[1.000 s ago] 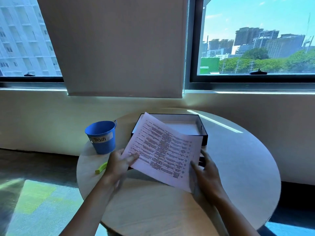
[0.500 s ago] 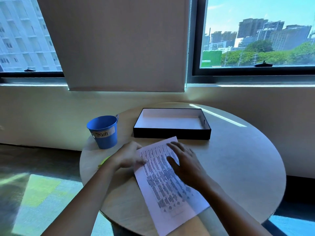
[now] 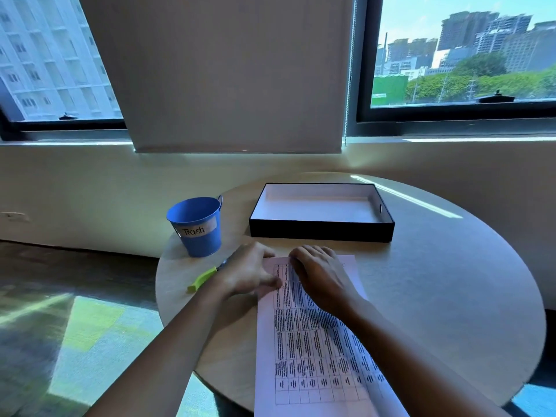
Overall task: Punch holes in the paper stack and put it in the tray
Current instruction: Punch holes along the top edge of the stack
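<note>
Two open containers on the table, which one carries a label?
The blue bucket, with a white strip reading Trash; the black tray shows no label.

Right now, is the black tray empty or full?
Empty: the tray shows a bare white floor; the paper stack lies on the table.

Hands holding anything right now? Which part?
Nothing lifted. Left hand and right hand rest on the far end of the paper stack, flat on the table; left's pinch unclear.
</note>
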